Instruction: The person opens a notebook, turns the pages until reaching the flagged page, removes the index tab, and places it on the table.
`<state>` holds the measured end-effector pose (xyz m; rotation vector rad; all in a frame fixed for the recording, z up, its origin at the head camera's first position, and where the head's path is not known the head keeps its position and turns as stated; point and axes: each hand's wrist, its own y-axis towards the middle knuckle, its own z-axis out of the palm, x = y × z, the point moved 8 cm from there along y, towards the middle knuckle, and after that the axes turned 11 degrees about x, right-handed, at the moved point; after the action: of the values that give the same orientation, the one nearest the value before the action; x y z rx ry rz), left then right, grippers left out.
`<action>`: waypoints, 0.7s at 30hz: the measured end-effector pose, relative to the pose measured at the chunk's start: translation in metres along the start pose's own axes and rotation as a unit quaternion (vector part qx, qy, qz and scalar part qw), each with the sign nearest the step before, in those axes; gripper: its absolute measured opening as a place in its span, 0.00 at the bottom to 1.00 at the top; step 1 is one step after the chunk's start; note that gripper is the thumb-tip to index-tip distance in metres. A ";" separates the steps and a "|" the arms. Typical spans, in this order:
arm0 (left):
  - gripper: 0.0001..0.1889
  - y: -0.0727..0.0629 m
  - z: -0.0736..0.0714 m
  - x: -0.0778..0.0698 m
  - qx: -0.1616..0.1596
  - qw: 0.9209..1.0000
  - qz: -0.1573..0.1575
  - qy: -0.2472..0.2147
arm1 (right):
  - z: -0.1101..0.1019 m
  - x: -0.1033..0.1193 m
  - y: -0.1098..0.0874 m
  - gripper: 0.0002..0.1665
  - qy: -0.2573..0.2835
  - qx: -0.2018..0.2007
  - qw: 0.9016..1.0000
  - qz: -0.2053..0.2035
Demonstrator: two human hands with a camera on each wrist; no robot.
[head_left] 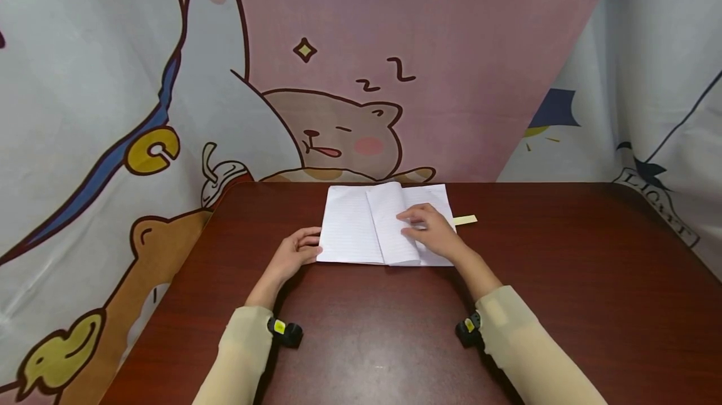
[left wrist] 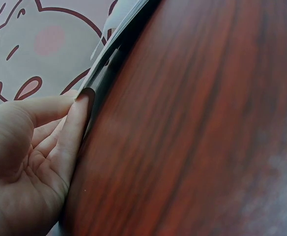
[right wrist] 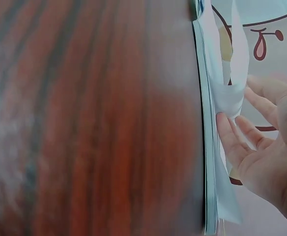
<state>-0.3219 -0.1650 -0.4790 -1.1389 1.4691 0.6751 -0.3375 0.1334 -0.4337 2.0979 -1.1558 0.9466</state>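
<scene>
An open notebook [head_left: 352, 223] with lined white pages lies near the table's far edge. My left hand [head_left: 294, 249] grips its left edge; in the left wrist view the thumb [left wrist: 52, 109] and fingers are on either side of that edge. One page [head_left: 389, 223] stands lifted and curled over the right half. Against this loose page rests my right hand [head_left: 437, 232], its fingers extended and spread. In the right wrist view, the fingertips [right wrist: 223, 120] touch the curled sheet [right wrist: 229, 101] and the pages beneath it.
A pale yellow strip [head_left: 465, 220] sticks out from the notebook's right edge. The table [head_left: 372, 330] is dark reddish wood. Behind it hangs a cloth [head_left: 462, 79] printed with cartoon animals. Both wrists carry small black cameras [head_left: 286, 331].
</scene>
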 end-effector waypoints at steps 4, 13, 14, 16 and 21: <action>0.26 0.000 0.000 0.001 -0.001 1.000 -0.002 -0.004 | 0.002 0.003 0.001 0.20 0.001 0.003 1.000 0.005; 0.26 -0.001 0.000 0.001 -0.003 1.000 -0.002 -0.005 | 0.011 0.006 0.005 0.21 -0.007 0.012 1.000 0.013; 0.26 -0.001 0.000 0.001 -0.003 1.000 -0.003 -0.005 | 0.012 0.007 0.006 0.21 -0.007 0.013 1.000 0.013; 0.25 -0.001 0.000 0.000 -0.003 1.000 -0.003 -0.004 | 0.013 0.007 0.006 0.22 -0.009 0.013 1.000 0.013; 0.26 -0.002 0.000 -0.002 -0.004 1.000 -0.005 -0.002 | 0.016 0.010 0.008 0.22 -0.010 0.017 1.000 0.015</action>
<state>-0.3205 -0.1654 -0.4771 -1.1487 1.4571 0.6760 -0.3358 0.1133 -0.4343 2.1257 -1.1920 0.9679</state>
